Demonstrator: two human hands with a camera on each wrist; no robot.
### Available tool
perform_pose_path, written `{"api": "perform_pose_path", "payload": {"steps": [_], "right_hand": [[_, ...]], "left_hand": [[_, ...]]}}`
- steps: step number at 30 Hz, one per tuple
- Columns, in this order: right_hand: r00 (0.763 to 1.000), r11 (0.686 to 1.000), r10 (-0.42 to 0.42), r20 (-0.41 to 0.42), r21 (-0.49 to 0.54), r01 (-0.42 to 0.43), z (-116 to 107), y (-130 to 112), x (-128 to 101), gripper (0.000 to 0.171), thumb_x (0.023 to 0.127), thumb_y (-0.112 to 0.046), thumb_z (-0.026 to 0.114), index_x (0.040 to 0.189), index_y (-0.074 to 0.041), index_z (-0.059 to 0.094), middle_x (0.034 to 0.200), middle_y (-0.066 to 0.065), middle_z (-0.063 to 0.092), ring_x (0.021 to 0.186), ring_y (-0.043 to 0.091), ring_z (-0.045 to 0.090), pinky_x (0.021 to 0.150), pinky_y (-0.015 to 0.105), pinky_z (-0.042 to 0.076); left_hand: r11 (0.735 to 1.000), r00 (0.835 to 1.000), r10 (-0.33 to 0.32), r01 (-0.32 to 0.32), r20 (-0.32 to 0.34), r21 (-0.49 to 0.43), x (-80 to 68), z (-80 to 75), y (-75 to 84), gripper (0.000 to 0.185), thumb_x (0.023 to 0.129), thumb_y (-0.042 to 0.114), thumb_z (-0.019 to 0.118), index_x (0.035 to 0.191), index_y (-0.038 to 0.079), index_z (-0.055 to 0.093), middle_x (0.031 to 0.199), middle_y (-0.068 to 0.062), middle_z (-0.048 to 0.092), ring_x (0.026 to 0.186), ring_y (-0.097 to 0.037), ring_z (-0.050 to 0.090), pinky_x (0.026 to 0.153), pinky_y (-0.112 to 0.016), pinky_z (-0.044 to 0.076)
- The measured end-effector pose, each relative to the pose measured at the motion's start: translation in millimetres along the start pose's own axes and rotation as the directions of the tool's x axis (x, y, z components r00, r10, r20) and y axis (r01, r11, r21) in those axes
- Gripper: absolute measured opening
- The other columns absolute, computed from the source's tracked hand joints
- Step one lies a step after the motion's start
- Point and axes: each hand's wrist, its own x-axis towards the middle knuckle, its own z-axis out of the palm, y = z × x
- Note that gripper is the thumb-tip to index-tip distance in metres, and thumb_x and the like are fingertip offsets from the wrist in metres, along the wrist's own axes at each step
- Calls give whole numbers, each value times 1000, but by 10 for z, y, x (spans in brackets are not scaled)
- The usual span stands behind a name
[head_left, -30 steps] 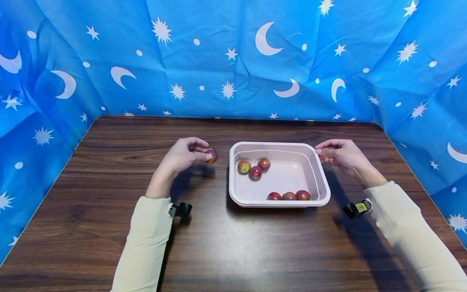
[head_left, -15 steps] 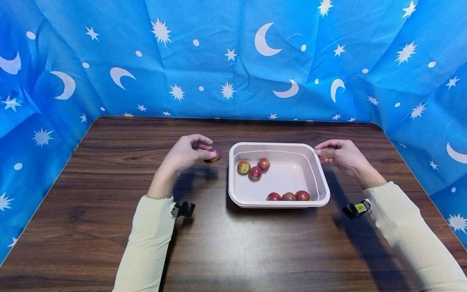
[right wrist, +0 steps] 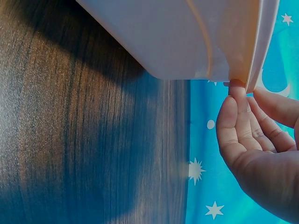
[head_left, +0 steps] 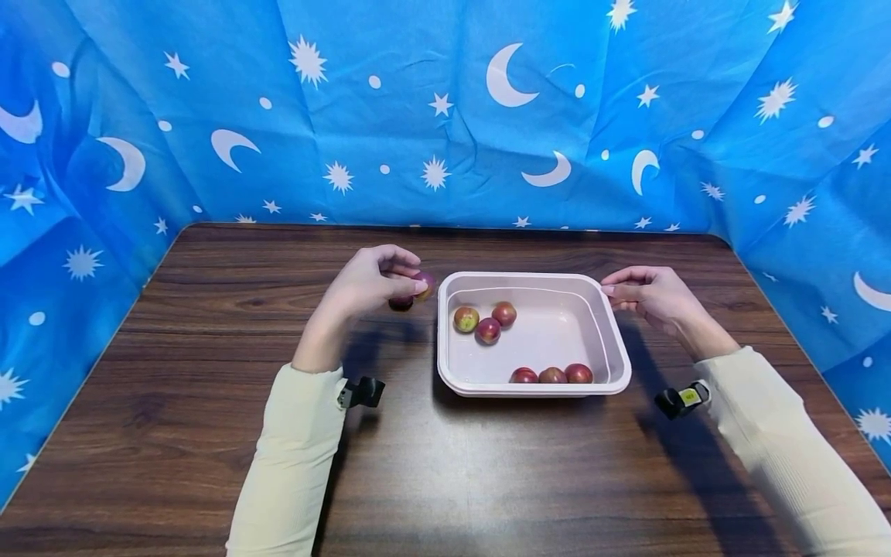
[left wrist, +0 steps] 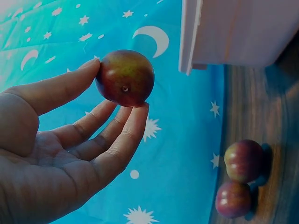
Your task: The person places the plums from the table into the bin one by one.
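Note:
Between thumb and fingertips, my left hand [head_left: 367, 286] pinches a purple-red plum [left wrist: 125, 77], raised just left of the tub. Two more plums [left wrist: 244, 161] lie on the table in the left wrist view; in the head view one dark plum [head_left: 400, 304] shows partly below the hand. The pale plastic tub [head_left: 567, 329] stands upright, with several plums inside: a cluster [head_left: 488, 331] at its left and a row [head_left: 552, 375] along the front wall. At the far right corner, my right hand [head_left: 657, 298] grips the tub's rim [right wrist: 256, 56] between thumb and finger.
Everything stands on a dark wood-grain table [head_left: 431, 480]. A blue cloth [head_left: 445, 116] with white moons and stars hangs behind it and along both sides. A black wrist camera [head_left: 365, 392] sits on the left sleeve, another camera [head_left: 681, 400] on the right.
My left hand has moved right and slightly away with the plum, closer to the tub's left rim. A plum behind it has come partly into sight. The right hand and tub stay put.

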Motion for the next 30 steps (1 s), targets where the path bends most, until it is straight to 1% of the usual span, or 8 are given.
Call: {"api": "perform_pose_path", "payload": {"steps": [4, 8, 11, 16, 19, 22, 26, 30], "right_hand": [[1000, 1000, 3, -6, -22, -3, -9, 0, -2, 10, 86, -8, 63, 95, -4, 67, 79, 0, 66, 68, 15, 62, 61, 21, 51], [1000, 999, 2, -6, -50, -2, -11, 0, -4, 19, 86, -9, 63, 101, 2, 63, 80, -2, 66, 68, 14, 62, 61, 21, 51], [1000, 999, -6, 1, -37, 6, -6, 2, -3, 23, 86, -6, 62, 104, 7, 60, 81, -1, 66, 69, 14, 62, 66, 24, 52], [1000, 1000, -9, 2, -30, 9, -7, 5, -2, 16, 86, -6, 62, 100, 3, 63, 80, -1, 66, 69, 14, 62, 66, 24, 52], [1000, 1000, -5, 0, -21, 5, -7, 6, 0, 16, 86, -6, 62, 99, 2, 64, 80, -1, 66, 68, 14, 62, 65, 23, 52], [1000, 1000, -1, -3, -16, 1, -4, 4, -2, 15, 86, -6, 62, 99, 2, 64, 80, -1, 66, 67, 13, 62, 63, 22, 52], [1000, 1000, -4, -3, -18, 4, -2, 1, -7, 11, 86, -6, 62, 96, -2, 66, 79, -1, 66, 65, 13, 61, 60, 21, 51], [1000, 1000, -4, 1, -13, 4, 2, 1, -9, 9, 86, -6, 62, 93, -5, 67, 79, 0, 66, 67, 14, 62, 61, 21, 51]], "left_hand": [[999, 999, 38, -38, 9, 23, 2, 34, 70, 38, 81, 11, 69, 114, -2, 56, 106, -17, 61, 96, -25, 58, 77, -33, 48], [997, 998, 55, -56, 27, 47, 6, 89, 125, 37, 81, 12, 69, 114, -1, 57, 106, -16, 62, 95, -24, 59, 78, -33, 48], [997, 997, 63, -65, 43, 52, 9, 136, 154, 36, 81, 13, 69, 113, 0, 57, 104, -15, 62, 94, -23, 59, 76, -32, 48], [994, 993, 102, -104, 65, 25, 13, 214, 178, 35, 81, 9, 69, 112, -3, 57, 102, -17, 63, 94, -24, 59, 73, -29, 48], [994, 992, 106, -107, 73, 12, 14, 257, 189, 35, 81, 7, 69, 112, -5, 57, 101, -17, 63, 94, -25, 59, 75, -30, 48], [994, 991, 103, -105, 82, 23, 15, 294, 199, 36, 81, 8, 69, 112, -5, 57, 101, -16, 62, 94, -25, 59, 76, -30, 48], [993, 990, 109, -112, 94, 25, 23, 330, 191, 37, 80, 7, 69, 112, -6, 57, 100, -16, 63, 94, -24, 59, 76, -29, 48], [992, 988, 119, -121, 95, 19, 23, 337, 169, 37, 80, 7, 70, 111, -6, 57, 101, -16, 63, 94, -24, 59, 76, -29, 48]]}}
